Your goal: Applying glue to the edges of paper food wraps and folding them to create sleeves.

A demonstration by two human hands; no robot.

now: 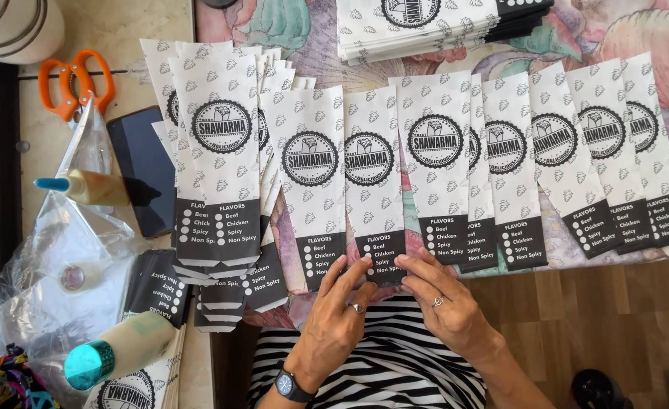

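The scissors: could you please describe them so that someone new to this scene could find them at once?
Start at the long row of white-and-black paper bags across the table, then follow it to its left end. Just beyond, near the top left corner, the scissors lie flat on the pale surface above a dark phone. Their bright orange handles are the only orange thing there.

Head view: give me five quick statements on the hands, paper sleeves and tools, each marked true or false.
1. Both hands, left hand and right hand, touch the bottom edge of one paper sleeve. True.
2. The orange scissors lie to the right of the sleeves. False: they lie at the far left.
3. The left wrist bears a dark watch. True.
4. The glue bottle has a red tip. False: the tip is blue.
5. A stack of sleeves lies at the top. True.
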